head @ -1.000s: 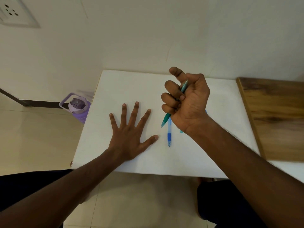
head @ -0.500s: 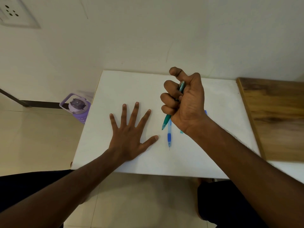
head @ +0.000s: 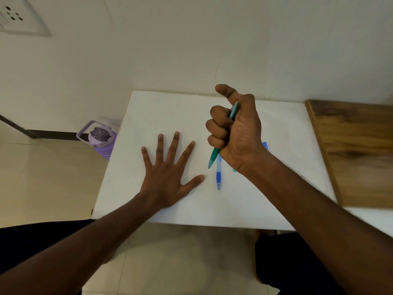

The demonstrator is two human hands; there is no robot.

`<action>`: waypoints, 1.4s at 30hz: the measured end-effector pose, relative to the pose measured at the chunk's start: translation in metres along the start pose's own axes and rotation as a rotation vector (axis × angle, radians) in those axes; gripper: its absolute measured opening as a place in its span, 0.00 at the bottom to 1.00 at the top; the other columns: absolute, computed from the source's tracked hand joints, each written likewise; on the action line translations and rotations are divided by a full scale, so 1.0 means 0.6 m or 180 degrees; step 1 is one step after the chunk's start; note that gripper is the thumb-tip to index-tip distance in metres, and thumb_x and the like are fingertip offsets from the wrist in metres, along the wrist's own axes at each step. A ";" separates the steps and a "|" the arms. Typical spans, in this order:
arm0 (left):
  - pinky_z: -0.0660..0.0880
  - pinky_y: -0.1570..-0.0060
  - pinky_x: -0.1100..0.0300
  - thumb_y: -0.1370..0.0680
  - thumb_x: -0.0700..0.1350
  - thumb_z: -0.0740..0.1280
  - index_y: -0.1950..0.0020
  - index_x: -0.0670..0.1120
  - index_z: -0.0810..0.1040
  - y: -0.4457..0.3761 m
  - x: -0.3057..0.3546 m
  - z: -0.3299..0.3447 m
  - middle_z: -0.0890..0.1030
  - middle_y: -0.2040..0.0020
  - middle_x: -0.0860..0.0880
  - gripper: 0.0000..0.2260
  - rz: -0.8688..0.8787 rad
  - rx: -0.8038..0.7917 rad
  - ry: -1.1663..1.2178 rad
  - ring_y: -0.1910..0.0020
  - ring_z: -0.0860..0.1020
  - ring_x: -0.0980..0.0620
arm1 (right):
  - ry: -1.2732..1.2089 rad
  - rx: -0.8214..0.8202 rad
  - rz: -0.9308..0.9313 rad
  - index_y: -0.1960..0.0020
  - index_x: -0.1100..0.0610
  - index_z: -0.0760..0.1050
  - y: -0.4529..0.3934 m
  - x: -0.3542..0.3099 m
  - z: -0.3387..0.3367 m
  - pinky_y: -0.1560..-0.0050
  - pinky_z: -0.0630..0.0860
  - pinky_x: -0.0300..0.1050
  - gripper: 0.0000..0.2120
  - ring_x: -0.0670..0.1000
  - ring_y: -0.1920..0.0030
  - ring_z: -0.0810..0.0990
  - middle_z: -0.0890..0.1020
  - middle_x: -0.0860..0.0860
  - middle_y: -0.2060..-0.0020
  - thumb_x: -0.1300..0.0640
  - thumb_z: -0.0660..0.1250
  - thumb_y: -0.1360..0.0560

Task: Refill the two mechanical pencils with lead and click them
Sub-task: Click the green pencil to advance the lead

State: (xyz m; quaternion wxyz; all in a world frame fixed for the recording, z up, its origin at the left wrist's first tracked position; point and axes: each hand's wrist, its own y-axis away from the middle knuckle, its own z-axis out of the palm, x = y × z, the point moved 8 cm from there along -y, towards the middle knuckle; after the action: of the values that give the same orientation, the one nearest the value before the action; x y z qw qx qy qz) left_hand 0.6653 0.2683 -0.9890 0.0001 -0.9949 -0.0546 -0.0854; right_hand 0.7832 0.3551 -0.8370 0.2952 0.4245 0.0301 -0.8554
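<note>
My right hand [head: 238, 128] is closed in a fist around a green mechanical pencil [head: 214, 156], tip pointing down toward the white table [head: 153, 111]. The thumb is lifted off the pencil's top end. A blue mechanical pencil [head: 218, 177] lies on the table just below that fist, tip toward me. A small blue lead case [head: 265, 145] peeks out behind my right wrist, mostly hidden. My left hand [head: 168, 173] rests flat on the table with fingers spread, left of both pencils and holding nothing.
A wooden board [head: 357, 150] lies at the table's right side. A purple water bottle [head: 100, 137] stands on the floor by the table's left edge. A wall with a socket [head: 14, 18] runs behind the table. My knees sit below the front edge.
My right thumb has risen off the top of the green pencil. The left hand and the blue pencil have stayed where they were.
</note>
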 end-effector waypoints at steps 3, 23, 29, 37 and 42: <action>0.40 0.23 0.22 0.24 0.81 0.44 0.14 0.62 0.38 0.000 0.001 0.000 0.35 0.13 0.50 0.44 -0.0005 0.0015 -0.0005 0.14 0.36 0.37 | 0.0097 -0.0125 -0.0049 0.44 0.53 0.75 0.003 0.000 0.008 0.76 0.60 0.32 0.16 0.43 0.79 0.59 0.63 0.46 0.76 0.53 0.49 0.15; 0.42 0.23 0.21 0.24 0.81 0.44 0.14 0.61 0.38 0.001 0.003 -0.003 0.35 0.13 0.50 0.44 0.0002 -0.0026 -0.0025 0.14 0.36 0.37 | -0.0316 0.0021 -0.0275 0.44 0.53 0.76 0.001 -0.010 -0.005 0.75 0.59 0.33 0.14 0.43 0.78 0.59 0.64 0.47 0.75 0.52 0.51 0.15; 0.40 0.23 0.22 0.24 0.81 0.44 0.14 0.62 0.38 0.002 0.003 -0.005 0.34 0.13 0.50 0.44 -0.0006 -0.0038 -0.0015 0.14 0.35 0.37 | -0.0485 0.0071 -0.0241 0.46 0.54 0.75 0.000 -0.007 -0.007 0.76 0.60 0.32 0.14 0.43 0.79 0.60 0.64 0.47 0.75 0.52 0.51 0.15; 0.39 0.23 0.22 0.24 0.81 0.44 0.14 0.62 0.37 0.001 0.003 -0.006 0.33 0.13 0.51 0.44 -0.0017 -0.0073 -0.0022 0.15 0.34 0.38 | -0.0519 0.0267 -0.0207 0.47 0.53 0.75 -0.002 -0.008 -0.016 0.76 0.59 0.33 0.14 0.44 0.78 0.59 0.64 0.47 0.75 0.52 0.51 0.15; 0.39 0.23 0.23 0.24 0.81 0.44 0.14 0.62 0.37 0.003 0.003 -0.006 0.33 0.13 0.50 0.44 -0.0009 -0.0041 -0.0018 0.14 0.35 0.37 | -0.0361 0.0247 -0.0260 0.47 0.53 0.75 0.000 -0.011 -0.012 0.75 0.57 0.34 0.13 0.44 0.78 0.58 0.63 0.47 0.75 0.52 0.52 0.15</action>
State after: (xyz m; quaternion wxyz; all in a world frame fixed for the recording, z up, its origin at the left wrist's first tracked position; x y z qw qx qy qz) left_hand 0.6665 0.2667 -0.9852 -0.0066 -0.9950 -0.0554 -0.0829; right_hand 0.7916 0.3604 -0.8367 0.2446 0.3850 -0.0026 -0.8899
